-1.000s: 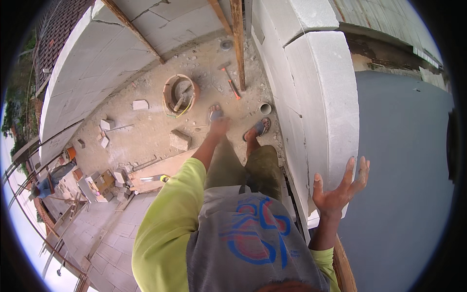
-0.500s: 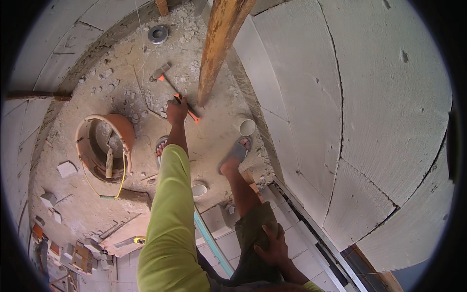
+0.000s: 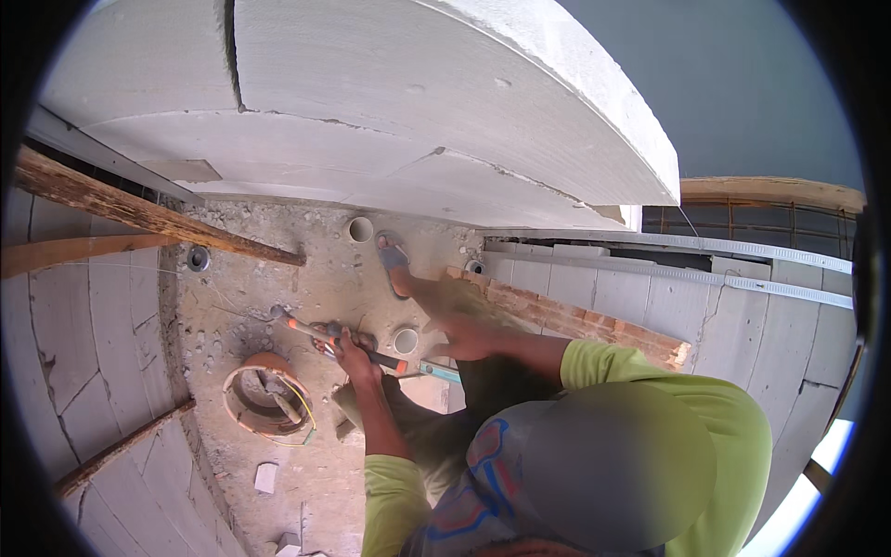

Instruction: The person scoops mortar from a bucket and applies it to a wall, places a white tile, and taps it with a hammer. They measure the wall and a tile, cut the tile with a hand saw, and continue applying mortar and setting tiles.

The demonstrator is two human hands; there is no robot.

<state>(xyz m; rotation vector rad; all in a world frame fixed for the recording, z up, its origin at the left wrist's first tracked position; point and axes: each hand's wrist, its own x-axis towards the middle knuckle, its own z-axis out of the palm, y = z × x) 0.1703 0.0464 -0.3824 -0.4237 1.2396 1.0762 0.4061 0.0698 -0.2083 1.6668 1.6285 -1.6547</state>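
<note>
My left hand [image 3: 354, 356] is closed around the black and orange handle of a hammer [image 3: 320, 332]. The hammer lies slanted over my left foot, its metal head toward the rubble and its butt near a round white pipe opening [image 3: 405, 341]. My right hand [image 3: 464, 336] is at my right knee, somewhat blurred, its fingers apart and holding nothing. Left of the hammer stands an orange-brown bucket [image 3: 243, 415] with a yellow handle; a trowel [image 3: 286, 406] rests inside it.
A wooden post [image 3: 148, 212] slants in from the left. Pale block walls [image 3: 353, 56] enclose the dusty floor. A second pipe opening [image 3: 360, 229] is near my right foot. Red bricks [image 3: 575, 316] run along the right. A loose white block [image 3: 265, 478] lies below the bucket.
My view has turned and tipped back, bringing my torso and the wall top into sight. The hammer has come closer to me in my left hand. My right hand stays by the right leg.
</note>
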